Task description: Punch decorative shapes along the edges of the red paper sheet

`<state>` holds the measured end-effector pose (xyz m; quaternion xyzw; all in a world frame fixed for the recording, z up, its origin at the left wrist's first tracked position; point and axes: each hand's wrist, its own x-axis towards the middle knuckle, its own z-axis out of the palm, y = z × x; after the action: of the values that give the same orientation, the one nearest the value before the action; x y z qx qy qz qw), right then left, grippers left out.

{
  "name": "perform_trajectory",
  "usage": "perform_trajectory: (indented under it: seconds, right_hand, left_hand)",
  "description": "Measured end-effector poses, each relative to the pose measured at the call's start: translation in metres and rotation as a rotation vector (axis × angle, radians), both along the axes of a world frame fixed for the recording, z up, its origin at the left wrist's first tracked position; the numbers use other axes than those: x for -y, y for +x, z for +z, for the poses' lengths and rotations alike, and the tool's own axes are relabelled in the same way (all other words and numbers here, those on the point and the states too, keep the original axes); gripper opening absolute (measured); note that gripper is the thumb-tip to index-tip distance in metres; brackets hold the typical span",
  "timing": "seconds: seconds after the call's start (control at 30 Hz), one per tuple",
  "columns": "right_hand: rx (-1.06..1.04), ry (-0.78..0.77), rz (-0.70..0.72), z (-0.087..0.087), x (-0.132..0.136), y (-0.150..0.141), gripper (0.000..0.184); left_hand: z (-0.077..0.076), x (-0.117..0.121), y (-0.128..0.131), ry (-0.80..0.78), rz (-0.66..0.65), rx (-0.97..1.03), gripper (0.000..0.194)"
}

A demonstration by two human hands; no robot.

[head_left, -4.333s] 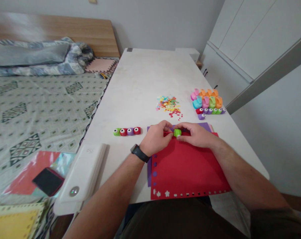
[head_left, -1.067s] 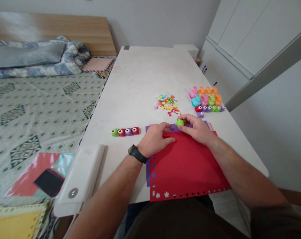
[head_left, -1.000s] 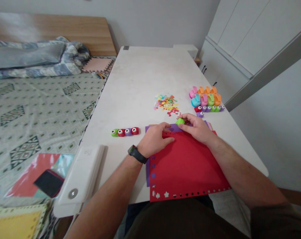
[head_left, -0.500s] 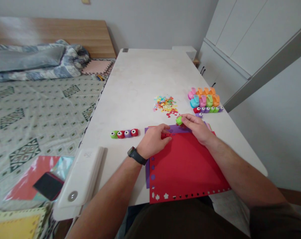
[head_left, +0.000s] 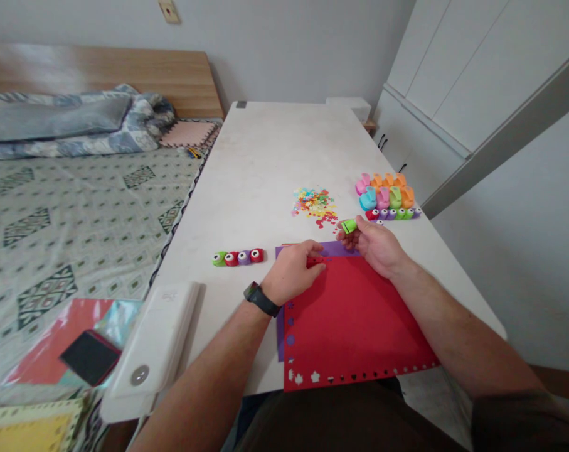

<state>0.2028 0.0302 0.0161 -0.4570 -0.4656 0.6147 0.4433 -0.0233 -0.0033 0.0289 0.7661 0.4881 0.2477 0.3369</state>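
A red foam sheet (head_left: 354, 320) with punched shapes along its edges lies on a purple sheet (head_left: 334, 248) at the near edge of the white table (head_left: 275, 150). My left hand (head_left: 293, 273) rests on the red sheet's far left corner, fingers curled down onto it. My right hand (head_left: 376, 245) is lifted just beyond the sheet's far edge and pinches a small green punch (head_left: 349, 226), tilted, near a pile of coloured punched bits (head_left: 318, 204).
A row of small punches (head_left: 239, 257) sits left of the sheets. A cluster of larger and small punches (head_left: 388, 199) stands at the right edge. A white device (head_left: 155, 339) lies at the near left corner. The bed (head_left: 77, 207) carries coloured sheets (head_left: 53, 339).
My right hand has lifted the green punch off the red sheet's far edge and carried it back and right toward the confetti pile. My left hand stays on the sheet.
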Motion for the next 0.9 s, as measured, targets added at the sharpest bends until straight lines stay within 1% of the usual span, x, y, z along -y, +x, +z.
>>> perform_trajectory:
  seconds: [0.1,0.37,0.47,0.63,0.77,0.9]
  right_hand:
    - [-0.027,-0.005,0.004,-0.001,-0.001,0.000,0.049]
    - [0.018,0.022,-0.044,-0.004,-0.003,-0.001,0.043]
    - [0.068,0.066,-0.069,-0.009,-0.009,-0.002,0.041]
    - [0.195,0.131,-0.142,-0.018,-0.026,-0.001,0.043]
    - [0.291,0.173,-0.123,-0.017,-0.035,0.003,0.043]
    - [0.282,0.176,-0.138,-0.012,-0.036,0.006,0.041]
  left_hand:
    - [0.000,0.000,0.000,0.001,0.002,0.002,0.029]
    - [-0.003,0.000,-0.001,0.018,-0.009,0.005,0.028]
    - [-0.006,-0.001,-0.001,0.030,-0.020,0.005,0.029]
    - [-0.010,-0.001,0.000,0.050,-0.015,-0.015,0.029]
    - [-0.012,-0.001,0.000,0.048,-0.011,-0.002,0.029]
    - [-0.013,-0.002,-0.001,0.060,-0.015,0.001,0.030]
